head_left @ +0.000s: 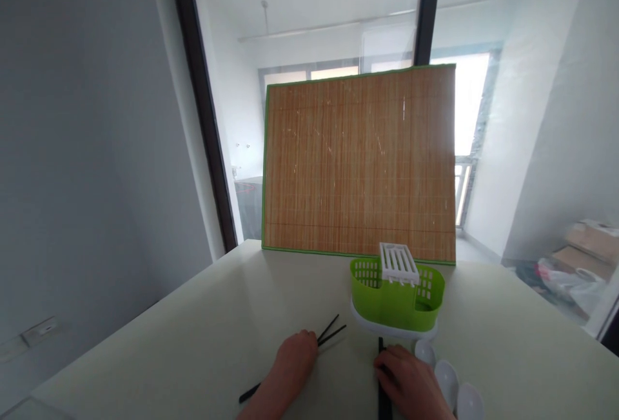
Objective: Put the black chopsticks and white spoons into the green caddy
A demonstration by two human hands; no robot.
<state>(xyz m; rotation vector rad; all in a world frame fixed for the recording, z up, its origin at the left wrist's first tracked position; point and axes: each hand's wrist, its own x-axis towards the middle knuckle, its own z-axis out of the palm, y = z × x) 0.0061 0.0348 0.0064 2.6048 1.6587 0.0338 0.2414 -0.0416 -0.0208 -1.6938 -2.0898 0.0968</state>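
My left hand (pixel 298 352) is closed around a pair of black chopsticks (pixel 331 335). Their tips spread apart to the right of my fingers, and a dark end shows at the left beyond my wrist. On the table, my right hand (pixel 403 371) has its fingers curled on more black chopsticks (pixel 383 404), which point away from me; how many is hard to make out. Just right of that hand lie three white spoons (pixel 447 381). Ahead of it stands a green utensil basket (pixel 387 304) with a white slatted piece (pixel 399 262) on top and a white base.
A bamboo mat (pixel 360 165) with green edging stands upright at the back of the pale table (pixel 217 330), against a glass partition. A clear plastic edge (pixel 36 409) shows at the bottom left. Cardboard boxes (pixel 592 246) and bags are off to the right.
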